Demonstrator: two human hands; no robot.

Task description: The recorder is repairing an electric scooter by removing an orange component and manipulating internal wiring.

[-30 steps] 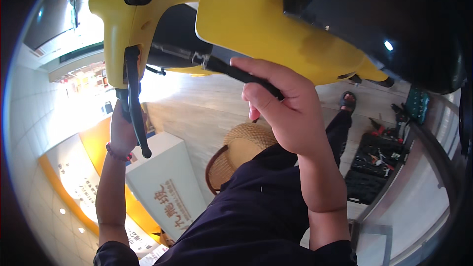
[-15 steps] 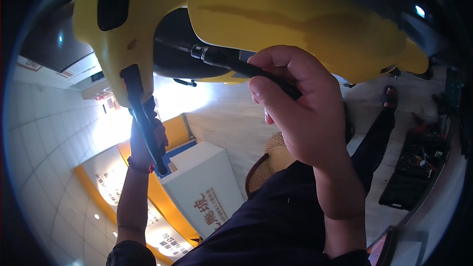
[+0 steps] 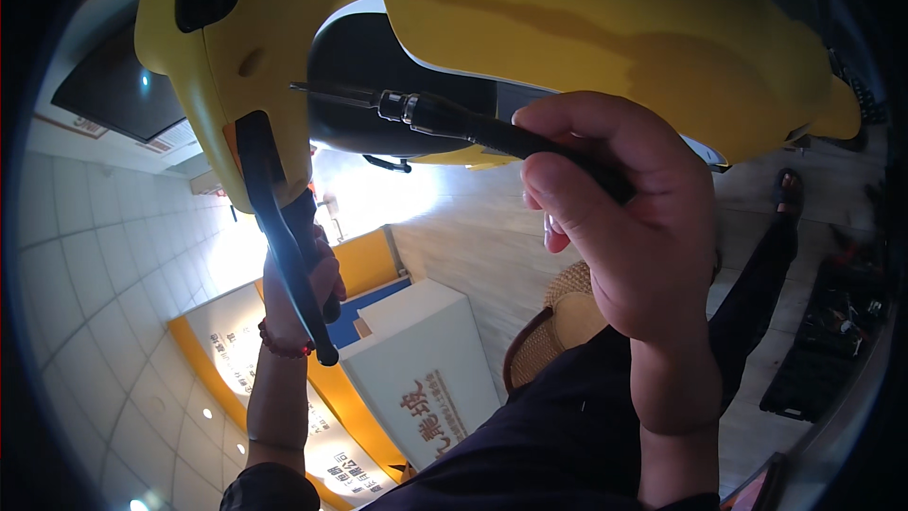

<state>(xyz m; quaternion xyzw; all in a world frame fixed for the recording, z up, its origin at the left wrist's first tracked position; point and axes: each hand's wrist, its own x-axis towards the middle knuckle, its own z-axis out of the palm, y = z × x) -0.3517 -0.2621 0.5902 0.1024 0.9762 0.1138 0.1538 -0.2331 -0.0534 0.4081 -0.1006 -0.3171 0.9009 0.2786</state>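
Note:
A yellow scooter body [image 3: 605, 28] spans the top of the view, with a dark panel [image 3: 397, 114] below it. My left hand [image 3: 288, 284] is closed round the black handlebar grip [image 3: 330, 303], partly hidden behind the long black brake lever [image 3: 298, 270]. My right hand [image 3: 643, 227] holds a black screwdriver [image 3: 492, 132] between thumb and fingers. Its metal holder and bit point left; the tip lies just over or beside the left yellow housing [image 3: 255, 66], above the lever's pivot. I cannot tell whether it touches.
Below are a rattan chair [image 3: 563, 312], a white counter [image 3: 416, 341] with yellow panels, and my foot [image 3: 787, 189] on the floor. An open black toolcase with tools [image 3: 823, 341] lies at the right. A dark screen [image 3: 123, 80] hangs at the upper left.
The view has shifted, so counter, chair and both arms appear farther right. My right hand keeps hold of the screwdriver, my left the grip; the bit tip stays near the left housing.

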